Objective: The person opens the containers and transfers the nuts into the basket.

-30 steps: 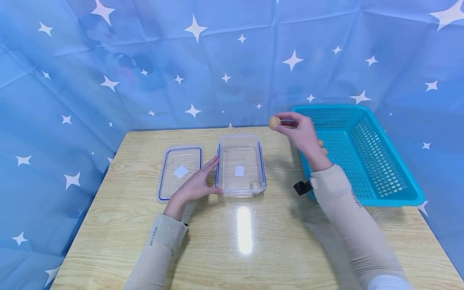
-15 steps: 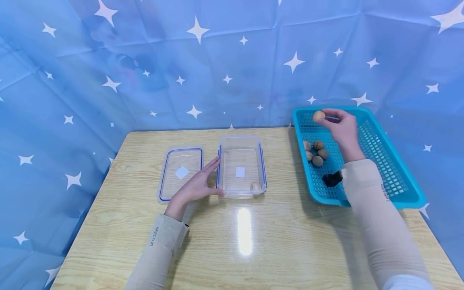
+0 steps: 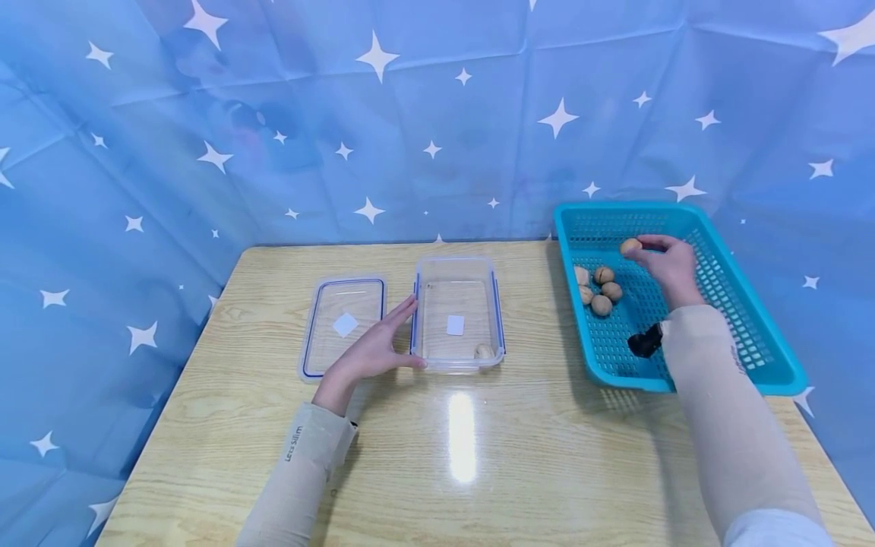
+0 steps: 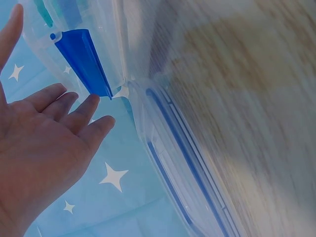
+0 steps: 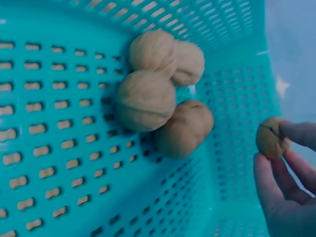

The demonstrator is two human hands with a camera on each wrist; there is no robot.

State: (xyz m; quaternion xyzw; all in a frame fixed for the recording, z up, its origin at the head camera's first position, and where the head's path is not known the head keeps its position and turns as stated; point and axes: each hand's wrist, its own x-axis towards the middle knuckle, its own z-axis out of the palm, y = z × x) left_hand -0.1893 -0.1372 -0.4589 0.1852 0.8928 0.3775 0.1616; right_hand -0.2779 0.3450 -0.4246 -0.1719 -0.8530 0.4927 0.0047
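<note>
A walnut [image 3: 630,247] is pinched between the thumb and fingers of my right hand [image 3: 673,270], over the far part of the turquoise basket [image 3: 745,296]. Several other walnuts [image 5: 145,101] lie together in the basket, apart from that hand. My left hand [image 3: 372,349] spreads its thumb and extended fingers along the left side of a clear plastic container [image 3: 454,266]. In the left wrist view its fingertips are by the container's blue clip [image 4: 84,61]. One pale round thing, probably a walnut [image 3: 484,351], sits in the container's near right corner.
The clear lid [image 3: 321,327] with a blue seal lies left of the container, partly behind my left hand. Wood-grain table [image 3: 533,456] stretches in front. A blue star-patterned cloth [image 3: 478,114] hangs at the back and sides.
My right hand has moved right with the walnut, from beside the basket's left rim to over its inside, and then lower. The left hand and the container have stayed in place.
</note>
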